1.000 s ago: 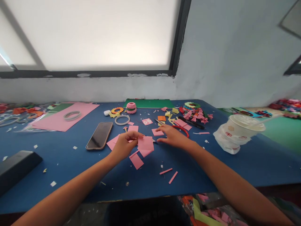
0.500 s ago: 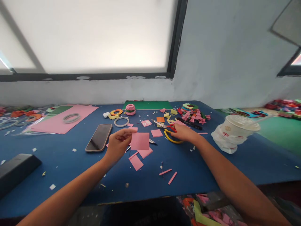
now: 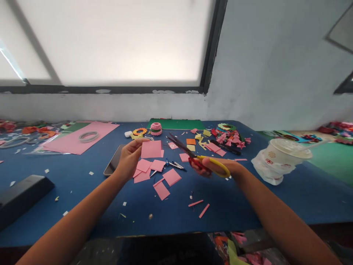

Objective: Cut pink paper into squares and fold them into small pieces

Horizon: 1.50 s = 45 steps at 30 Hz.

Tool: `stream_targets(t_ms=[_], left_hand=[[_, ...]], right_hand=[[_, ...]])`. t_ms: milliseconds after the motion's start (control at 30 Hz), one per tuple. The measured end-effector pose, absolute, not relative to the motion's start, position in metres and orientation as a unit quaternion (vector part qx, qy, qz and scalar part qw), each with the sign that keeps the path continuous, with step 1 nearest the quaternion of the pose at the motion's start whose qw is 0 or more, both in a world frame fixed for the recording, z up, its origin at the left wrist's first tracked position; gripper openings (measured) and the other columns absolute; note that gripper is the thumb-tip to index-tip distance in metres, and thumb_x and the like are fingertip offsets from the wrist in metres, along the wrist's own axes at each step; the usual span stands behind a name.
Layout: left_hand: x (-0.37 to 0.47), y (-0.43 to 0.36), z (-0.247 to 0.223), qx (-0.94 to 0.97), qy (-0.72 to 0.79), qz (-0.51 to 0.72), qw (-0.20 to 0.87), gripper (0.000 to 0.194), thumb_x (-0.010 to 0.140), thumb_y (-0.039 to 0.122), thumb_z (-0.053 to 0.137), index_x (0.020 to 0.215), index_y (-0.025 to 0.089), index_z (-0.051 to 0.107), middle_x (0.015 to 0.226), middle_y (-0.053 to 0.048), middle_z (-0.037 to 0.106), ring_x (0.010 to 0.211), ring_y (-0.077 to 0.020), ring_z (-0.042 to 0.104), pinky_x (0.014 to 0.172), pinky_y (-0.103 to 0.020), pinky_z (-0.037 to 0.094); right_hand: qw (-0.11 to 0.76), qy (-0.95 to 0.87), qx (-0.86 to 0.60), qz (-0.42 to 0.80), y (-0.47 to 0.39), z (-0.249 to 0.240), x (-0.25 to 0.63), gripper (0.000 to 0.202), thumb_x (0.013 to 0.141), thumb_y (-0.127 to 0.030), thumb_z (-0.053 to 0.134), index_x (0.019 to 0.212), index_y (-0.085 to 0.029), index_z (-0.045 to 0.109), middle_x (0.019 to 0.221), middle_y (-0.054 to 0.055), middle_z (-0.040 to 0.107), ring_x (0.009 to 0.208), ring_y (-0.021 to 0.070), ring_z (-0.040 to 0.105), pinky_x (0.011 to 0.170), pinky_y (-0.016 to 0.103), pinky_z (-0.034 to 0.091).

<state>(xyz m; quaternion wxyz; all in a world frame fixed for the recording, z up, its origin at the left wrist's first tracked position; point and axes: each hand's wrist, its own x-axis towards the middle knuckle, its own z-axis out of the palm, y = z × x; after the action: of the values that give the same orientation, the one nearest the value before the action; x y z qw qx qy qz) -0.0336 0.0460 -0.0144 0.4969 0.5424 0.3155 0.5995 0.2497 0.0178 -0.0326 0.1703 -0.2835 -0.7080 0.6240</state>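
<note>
Above the blue surface (image 3: 226, 209), the right hand (image 3: 204, 167) grips newly lifted scissors (image 3: 193, 155) while the left hand (image 3: 128, 158) pinches pink paper (image 3: 151, 149), making tool and paper both seem ready.

White cup (image 3: 278, 157) right — dark phone (image 3: 112, 162) left

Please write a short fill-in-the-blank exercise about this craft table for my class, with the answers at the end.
1. The left hand holds a ____ paper square.
2. The right hand holds scissors with red and ____ handles.
3. The tabletop is ____.
4. The white cup stands toward the picture's ____ edge.

Missing words: pink; yellow; blue; right.
</note>
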Motion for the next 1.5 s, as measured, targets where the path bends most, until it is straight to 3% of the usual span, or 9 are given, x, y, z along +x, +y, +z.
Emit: stream_targets(t_ms=[200,333,500,767,967,1100,1367,1500], left_hand=[[-0.039,0.049,-0.010,0.546,0.309,0.601,0.496,0.021,0.064,0.029,0.073,0.082,0.020,0.067,0.075,0.000,0.068,0.063,-0.0107,0.060,0.056,-0.019,0.046],[-0.038,0.044,-0.008,0.570,0.322,0.552,0.516,0.019,0.067,0.029,0.070,0.083,0.019,0.068,0.075,-0.001,0.068,0.062,-0.0125,0.061,0.055,-0.021,0.046],[-0.035,0.034,0.000,0.595,0.325,0.491,0.547,0.017,0.068,0.027,0.065,0.081,0.017,0.070,0.092,-0.007,0.069,0.072,-0.0165,0.063,0.058,-0.023,0.047],[-0.033,0.032,-0.002,0.528,0.289,0.440,0.666,0.026,0.070,0.038,0.063,0.081,0.014,0.068,0.079,-0.007,0.066,0.066,-0.0167,0.060,0.053,-0.023,0.048],[-0.031,0.032,-0.007,0.560,0.304,0.430,0.640,0.021,0.064,0.024,0.073,0.081,0.013,0.068,0.075,-0.006,0.066,0.065,-0.0121,0.060,0.060,-0.020,0.049],[-0.031,0.037,-0.008,0.558,0.333,0.480,0.590,0.015,0.063,0.025,0.074,0.071,0.013,0.070,0.069,-0.004,0.066,0.060,-0.0104,0.059,0.061,-0.021,0.050],[-0.033,0.042,-0.006,0.539,0.348,0.520,0.563,0.017,0.060,0.025,0.076,0.071,0.013,0.071,0.069,-0.004,0.068,0.060,-0.0096,0.058,0.059,-0.019,0.049],[-0.035,0.043,-0.006,0.543,0.345,0.526,0.557,0.019,0.061,0.026,0.076,0.074,0.013,0.071,0.072,-0.006,0.069,0.063,-0.0113,0.060,0.061,-0.021,0.050]], right_hand=[[0.087,-0.701,-0.226,0.671,0.016,-0.039,0.248,0.069,0.065,-0.085,0.025,0.077,-0.018,0.036,0.062,-0.007,0.032,0.045,0.0043,0.025,0.038,0.018,0.027],[0.086,-0.700,-0.210,0.677,0.015,-0.041,0.245,0.070,0.065,-0.085,0.021,0.076,-0.018,0.037,0.060,-0.007,0.032,0.043,0.0046,0.026,0.034,0.018,0.029],[0.073,-0.707,-0.176,0.682,0.011,-0.041,0.238,0.067,0.072,-0.081,0.015,0.074,-0.018,0.037,0.058,-0.006,0.033,0.042,0.0052,0.030,0.033,0.019,0.033],[0.086,-0.664,-0.172,0.723,0.004,-0.048,0.220,0.066,0.072,-0.081,0.018,0.071,-0.018,0.037,0.055,-0.007,0.032,0.040,0.0043,0.029,0.033,0.019,0.034],[0.115,-0.662,-0.169,0.721,0.002,-0.044,0.219,0.067,0.069,-0.083,0.019,0.071,-0.018,0.036,0.055,-0.007,0.032,0.040,0.0041,0.028,0.032,0.018,0.029],[0.123,-0.682,-0.180,0.698,0.002,-0.040,0.219,0.069,0.067,-0.084,0.016,0.072,-0.018,0.035,0.056,-0.007,0.033,0.041,0.0045,0.029,0.034,0.019,0.031],[0.156,-0.683,-0.198,0.685,0.003,-0.046,0.216,0.072,0.060,-0.087,0.018,0.071,-0.019,0.036,0.053,-0.008,0.033,0.038,0.0039,0.029,0.031,0.017,0.030],[0.174,-0.670,-0.225,0.686,0.003,-0.049,0.213,0.066,0.066,-0.084,0.023,0.066,-0.018,0.035,0.049,-0.009,0.034,0.033,0.0032,0.029,0.027,0.016,0.030]])
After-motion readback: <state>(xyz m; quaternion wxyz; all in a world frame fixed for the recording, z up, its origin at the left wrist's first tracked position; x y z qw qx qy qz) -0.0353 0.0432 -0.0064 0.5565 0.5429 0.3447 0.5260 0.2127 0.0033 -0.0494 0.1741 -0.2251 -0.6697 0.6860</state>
